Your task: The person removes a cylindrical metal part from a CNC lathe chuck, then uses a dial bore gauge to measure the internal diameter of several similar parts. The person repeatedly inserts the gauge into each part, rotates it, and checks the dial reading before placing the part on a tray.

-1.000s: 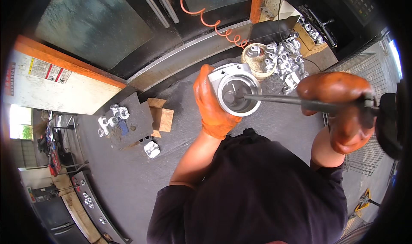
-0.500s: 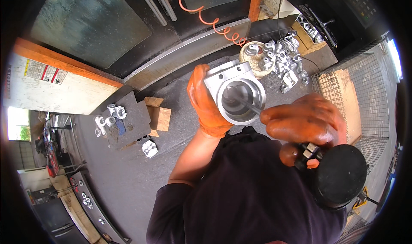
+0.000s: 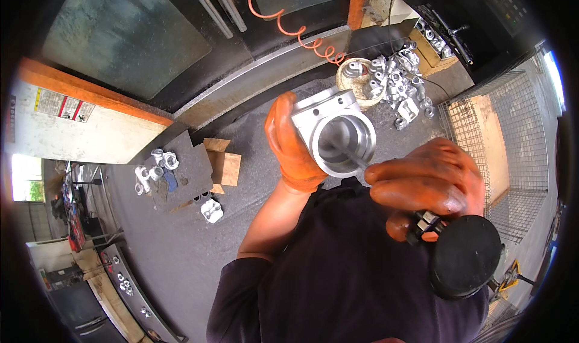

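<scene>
Grey, gritty floor (image 3: 181, 246) fills the lower left of the head view, below a dark machine enclosure with a dull glazed panel (image 3: 129, 35) at 11 o'clock and an orange coiled hose (image 3: 289, 23) at 12 o'clock.

The left hand (image 3: 292, 141), in an orange rubber-textured glove, sits just above centre. Its fingers are wrapped around the left side of a machined metal housing (image 3: 335, 132), with the thumb laid along the near edge. The housing is bright, satin-finished metal: a squared block with a flat flange on top and a wide, smooth round bore facing the camera.

The right hand (image 3: 431, 183), also in an orange glove, lies at 3 o'clock from centre. Its fingers are curled tight around a thin grey rod-shaped tool (image 3: 353, 156), whose tip reaches into the bore. A black round disc-shaped body (image 3: 464, 255) with a small dark fitting sits just below this hand at 4 o'clock.

A heap of small cast metal parts (image 3: 398, 80), silvery and irregular, lies at 1 o'clock beside a pale round bowl (image 3: 356, 77). A wire mesh basket (image 3: 482, 138) stands at 3 o'clock. At 9 o'clock, more small metal parts (image 3: 154, 168) rest on a dark plate (image 3: 187, 168), next to a cardboard piece (image 3: 223, 165).
</scene>
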`<state>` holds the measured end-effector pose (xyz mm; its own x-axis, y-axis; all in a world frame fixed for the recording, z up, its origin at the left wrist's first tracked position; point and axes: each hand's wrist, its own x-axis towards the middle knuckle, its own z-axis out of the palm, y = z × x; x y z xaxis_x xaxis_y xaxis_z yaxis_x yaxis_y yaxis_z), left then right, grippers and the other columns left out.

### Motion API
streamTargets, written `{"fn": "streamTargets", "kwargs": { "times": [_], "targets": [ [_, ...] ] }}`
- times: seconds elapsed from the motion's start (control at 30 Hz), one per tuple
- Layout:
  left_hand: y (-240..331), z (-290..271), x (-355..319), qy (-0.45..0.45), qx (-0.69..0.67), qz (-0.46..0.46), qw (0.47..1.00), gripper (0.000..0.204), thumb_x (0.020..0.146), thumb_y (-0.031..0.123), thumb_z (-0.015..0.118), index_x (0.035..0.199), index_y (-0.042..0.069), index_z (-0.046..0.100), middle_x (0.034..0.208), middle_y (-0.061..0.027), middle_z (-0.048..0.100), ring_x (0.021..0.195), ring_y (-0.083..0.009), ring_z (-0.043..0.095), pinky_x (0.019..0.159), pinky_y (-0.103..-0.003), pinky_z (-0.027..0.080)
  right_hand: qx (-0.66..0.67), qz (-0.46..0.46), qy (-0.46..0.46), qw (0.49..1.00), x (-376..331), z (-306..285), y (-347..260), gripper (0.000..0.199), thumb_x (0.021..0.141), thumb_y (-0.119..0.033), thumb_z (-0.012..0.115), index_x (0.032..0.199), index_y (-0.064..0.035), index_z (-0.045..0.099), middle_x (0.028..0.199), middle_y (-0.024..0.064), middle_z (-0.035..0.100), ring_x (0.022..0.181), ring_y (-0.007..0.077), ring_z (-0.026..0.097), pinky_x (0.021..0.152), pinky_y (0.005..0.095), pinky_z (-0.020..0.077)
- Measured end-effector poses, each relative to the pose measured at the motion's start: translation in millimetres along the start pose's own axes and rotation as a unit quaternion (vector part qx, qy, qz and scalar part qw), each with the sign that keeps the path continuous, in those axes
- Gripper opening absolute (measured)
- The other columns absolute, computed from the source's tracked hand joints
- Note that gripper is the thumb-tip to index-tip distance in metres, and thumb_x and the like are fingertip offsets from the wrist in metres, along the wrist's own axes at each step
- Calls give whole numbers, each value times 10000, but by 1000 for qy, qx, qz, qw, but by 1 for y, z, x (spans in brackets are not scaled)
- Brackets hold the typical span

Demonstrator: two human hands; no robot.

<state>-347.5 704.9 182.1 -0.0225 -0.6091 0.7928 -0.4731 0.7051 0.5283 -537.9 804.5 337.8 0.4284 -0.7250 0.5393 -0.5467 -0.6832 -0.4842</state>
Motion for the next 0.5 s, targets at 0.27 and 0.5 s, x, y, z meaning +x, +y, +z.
{"fn": "streamTargets", "kwargs": {
  "times": [0.27, 0.5],
  "targets": [
    [7, 1, -2, 26, 10, 53, 998, 837, 843, 364, 837, 1424, -111, 467, 1311, -264, 574, 1136, -414, 606, 960, -483, 509, -30, -21, -24, 999, 1, -5, -6, 287, 870, -306, 813, 1049, -90, 753, 995, 80, 796, 716, 231, 724, 675, 362, 529],
    [9, 8, -2, 34, 9, 146, 989, 854, 833, 304, 851, 1444, -116, 427, 1305, -276, 571, 1112, -417, 610, 913, -485, 526, 73, 15, 19, 997, 1, -6, 5, 325, 797, -193, 847, 1073, -50, 754, 956, 115, 792, 778, 257, 752, 685, 363, 532]
  ]
}}
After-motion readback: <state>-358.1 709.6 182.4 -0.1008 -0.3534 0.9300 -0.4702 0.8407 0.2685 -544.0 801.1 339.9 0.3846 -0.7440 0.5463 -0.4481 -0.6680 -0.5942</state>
